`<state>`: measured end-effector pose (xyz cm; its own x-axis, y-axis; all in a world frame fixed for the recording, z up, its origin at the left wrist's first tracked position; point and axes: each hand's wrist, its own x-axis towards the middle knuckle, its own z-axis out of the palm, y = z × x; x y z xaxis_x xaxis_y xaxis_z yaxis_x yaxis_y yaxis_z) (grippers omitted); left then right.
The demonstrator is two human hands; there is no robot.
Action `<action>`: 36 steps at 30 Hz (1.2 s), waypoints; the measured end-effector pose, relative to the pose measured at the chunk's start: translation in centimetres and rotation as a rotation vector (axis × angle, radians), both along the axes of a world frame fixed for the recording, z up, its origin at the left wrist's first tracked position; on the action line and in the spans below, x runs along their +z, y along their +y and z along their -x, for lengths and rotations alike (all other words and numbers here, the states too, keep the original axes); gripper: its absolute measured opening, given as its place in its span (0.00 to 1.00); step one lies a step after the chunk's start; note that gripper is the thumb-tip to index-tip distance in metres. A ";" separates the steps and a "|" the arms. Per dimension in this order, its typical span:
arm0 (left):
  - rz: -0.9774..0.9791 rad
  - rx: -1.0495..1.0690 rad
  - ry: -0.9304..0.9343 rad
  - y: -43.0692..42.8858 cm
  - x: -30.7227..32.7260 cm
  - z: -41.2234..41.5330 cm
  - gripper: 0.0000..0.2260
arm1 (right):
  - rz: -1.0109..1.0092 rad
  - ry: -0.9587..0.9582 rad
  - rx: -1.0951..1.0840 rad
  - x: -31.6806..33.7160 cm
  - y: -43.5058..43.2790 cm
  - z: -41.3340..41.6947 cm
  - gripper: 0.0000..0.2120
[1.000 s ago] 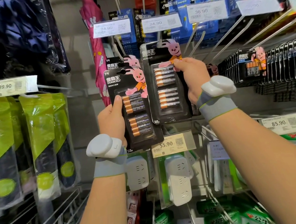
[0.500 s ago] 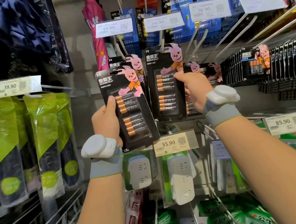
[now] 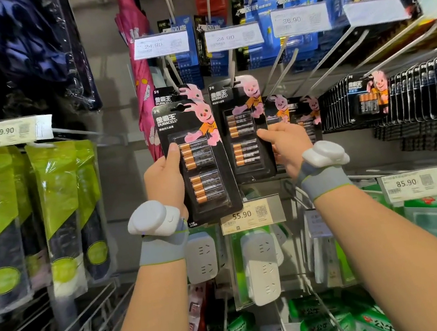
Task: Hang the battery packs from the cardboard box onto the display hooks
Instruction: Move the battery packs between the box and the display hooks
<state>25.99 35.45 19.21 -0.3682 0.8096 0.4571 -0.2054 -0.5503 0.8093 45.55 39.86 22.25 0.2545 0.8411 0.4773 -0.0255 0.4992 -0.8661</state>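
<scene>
Can't make out the left hand (image 3: 163,179) fingers, tucked behind the tilted Duracell battery pack (image 3: 202,167); just the thumb clamped on its front left edge. Two packs held, eight cells each. Pinching the second pack (image 3: 244,131) by its right edge with the right hand (image 3: 285,146), top up at a display hook (image 3: 231,66). Two more packs (image 3: 299,110) half hidden behind.

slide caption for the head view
Left hand grips a black battery pack; right hand holds a second black pack at a metal hook.
</scene>
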 end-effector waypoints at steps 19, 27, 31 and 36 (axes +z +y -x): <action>0.007 -0.014 0.038 0.0 -0.2 0.1 0.14 | 0.137 -0.118 -0.162 0.7 1.3 0.1 0.13; -0.001 -0.047 0.029 0.0 0.0 -0.7 0.12 | -0.012 -0.216 -0.371 -0.1 0.1 0.2 0.09; 0.002 -0.089 0.019 -0.1 0.0 -1.5 0.14 | -0.164 -0.316 -0.256 -0.3 -2.1 0.8 0.06; 0.010 -0.102 0.017 -0.3 -0.1 -2.6 0.13 | -0.076 -0.249 0.217 -0.2 -4.8 1.6 0.11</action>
<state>28.58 35.13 19.13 -0.2759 0.8472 0.4541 -0.2457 -0.5189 0.8188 43.96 35.09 22.03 -0.0586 0.8226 0.5655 0.0696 0.5685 -0.8197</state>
